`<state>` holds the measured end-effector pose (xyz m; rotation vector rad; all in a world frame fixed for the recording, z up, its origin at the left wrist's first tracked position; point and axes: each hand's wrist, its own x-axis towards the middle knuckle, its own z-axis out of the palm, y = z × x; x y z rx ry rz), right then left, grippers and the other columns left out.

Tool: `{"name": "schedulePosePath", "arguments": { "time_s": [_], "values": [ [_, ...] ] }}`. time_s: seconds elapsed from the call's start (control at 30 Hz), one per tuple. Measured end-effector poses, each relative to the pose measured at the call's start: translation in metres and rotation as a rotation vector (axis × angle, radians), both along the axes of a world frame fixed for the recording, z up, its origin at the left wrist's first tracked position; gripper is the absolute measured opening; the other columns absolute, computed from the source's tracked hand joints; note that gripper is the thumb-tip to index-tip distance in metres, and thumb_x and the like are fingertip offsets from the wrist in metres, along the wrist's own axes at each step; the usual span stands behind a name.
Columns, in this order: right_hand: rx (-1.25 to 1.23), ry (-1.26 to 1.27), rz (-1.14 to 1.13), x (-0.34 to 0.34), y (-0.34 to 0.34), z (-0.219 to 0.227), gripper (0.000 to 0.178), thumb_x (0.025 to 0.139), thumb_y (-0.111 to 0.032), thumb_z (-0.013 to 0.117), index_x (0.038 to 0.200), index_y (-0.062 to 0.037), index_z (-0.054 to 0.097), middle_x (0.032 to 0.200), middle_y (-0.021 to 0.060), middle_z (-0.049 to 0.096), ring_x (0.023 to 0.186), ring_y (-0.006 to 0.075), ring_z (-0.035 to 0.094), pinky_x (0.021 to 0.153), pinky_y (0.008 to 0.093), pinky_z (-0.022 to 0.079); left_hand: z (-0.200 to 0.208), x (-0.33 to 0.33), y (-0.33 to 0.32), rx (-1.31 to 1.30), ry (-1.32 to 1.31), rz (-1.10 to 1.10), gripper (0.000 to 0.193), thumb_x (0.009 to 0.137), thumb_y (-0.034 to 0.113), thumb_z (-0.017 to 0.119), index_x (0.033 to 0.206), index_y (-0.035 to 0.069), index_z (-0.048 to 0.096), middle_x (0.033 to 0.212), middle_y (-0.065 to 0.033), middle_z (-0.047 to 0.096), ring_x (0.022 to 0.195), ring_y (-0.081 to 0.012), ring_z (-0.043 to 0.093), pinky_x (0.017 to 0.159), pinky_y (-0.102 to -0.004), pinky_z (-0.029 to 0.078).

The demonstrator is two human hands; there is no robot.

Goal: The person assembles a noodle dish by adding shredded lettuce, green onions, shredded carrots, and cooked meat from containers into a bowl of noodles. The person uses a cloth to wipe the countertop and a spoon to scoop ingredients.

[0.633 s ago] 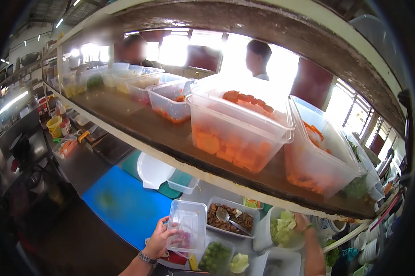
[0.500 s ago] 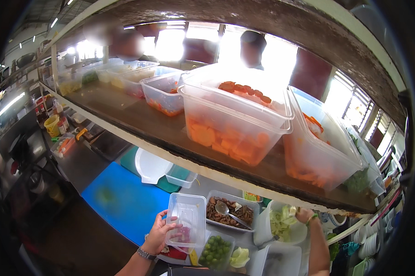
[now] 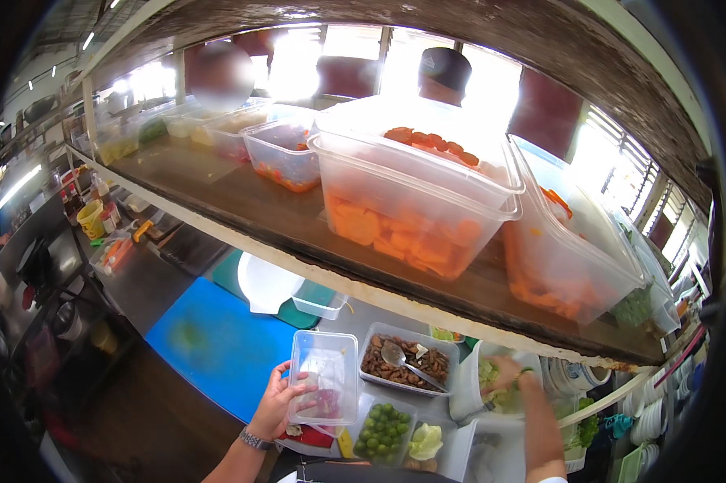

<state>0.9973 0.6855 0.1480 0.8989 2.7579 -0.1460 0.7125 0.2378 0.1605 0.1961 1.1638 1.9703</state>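
Gripping a clear tub (image 3: pixel 323 378) by its left side, the L hand (image 3: pixel 281 394) had its fingers bent on the wall, w/ a shiny watch (image 3: pixel 254 439) on the wrist. The clear tub was btwn the blue board (image 3: pixel 218 346) & a tub of brown food (image 3: pixel 377 372). Something pink showed thru it; can't tell if in or under. The R hand (image 3: pixel 506 374) was down in a white tub (image 3: pixel 465 390) w/ cut green leaves (image 3: pixel 487 377). It was blurry, so can't tell if it was pinching any leaf pcs.

A spoon (image 3: pixel 395 356) lay in the brown food. Nr the front of the desk (image 3: pixel 361 315) were small round green fruits (image 3: pixel 381 431) in a tub, w/ a pale leaf (image 3: pixel 425 441) just to the right. Past the blue board, a white dish (image 3: pixel 266 282) sat on a green board (image 3: pixel 229 276).

Higher up, a long shelf (image 3: pixel 218 201) held a row of tubs, incl. a big one w/ orange slices (image 3: pixel 395 233). Behind it were 2 people, 1 in a dark cap (image 3: pixel 445 68).
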Motion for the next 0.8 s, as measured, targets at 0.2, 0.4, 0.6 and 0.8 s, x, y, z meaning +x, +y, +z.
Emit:
{"name": "schedulePosePath", "arguments": {
  "time_s": [0.2, 0.4, 0.6, 0.8],
  "values": [
    [-0.079, -0.067, 0.026, -0.003, 0.04, -0.091, 0.07, 0.058, -0.023, 0.081, 0.123, -0.0111, 0.056, 0.124, 0.0207, 0.055, 0.114, 0.0386, 0.052, 0.101, 0.0453, 0.041, 0.004, 0.006, 0.007, 0.041, -0.001, 0.006, 0.057, 0.089, 0.003, 0.051, 0.139, 0.015, 0.027, 0.127, -0.015, 0.046, 0.111, -0.0321, 0.056, 0.085, -0.047, 0.055],
    [-0.099, 0.179, -0.157, 0.034, 0.074, -0.016, 0.07, 0.053, -0.025, 0.084, 0.117, -0.0135, 0.061, 0.121, 0.02, 0.057, 0.116, 0.038, 0.052, 0.098, 0.0438, 0.043, 0.002, 0.005, -0.005, -0.01, -0.01, 0.067, 0.057, 0.089, 0.005, 0.052, 0.139, 0.014, 0.027, 0.127, -0.0147, 0.044, 0.11, -0.03, 0.056, 0.084, -0.0441, 0.055],
    [-0.145, 0.105, -0.151, -0.015, 0.026, 0.083, 0.07, 0.053, -0.025, 0.084, 0.118, -0.0132, 0.061, 0.121, 0.02, 0.057, 0.116, 0.038, 0.052, 0.098, 0.0437, 0.043, 0.004, 0.002, -0.003, -0.003, 0.003, 0.072, 0.058, 0.089, 0.006, 0.052, 0.14, 0.014, 0.026, 0.128, -0.0151, 0.044, 0.112, -0.0306, 0.055, 0.084, -0.0445, 0.055],
    [-0.212, 0.013, 0.21, -0.154, -0.022, 0.022, 0.07, 0.053, -0.025, 0.084, 0.118, -0.0129, 0.061, 0.121, 0.02, 0.057, 0.116, 0.0379, 0.052, 0.098, 0.0436, 0.043, 0.005, 0.006, 0.005, 0.021, -0.015, 0.027, 0.061, 0.087, 0.007, 0.054, 0.14, 0.014, 0.026, 0.127, -0.0147, 0.045, 0.112, -0.0314, 0.055, 0.085, -0.0455, 0.055]
  ]
}}
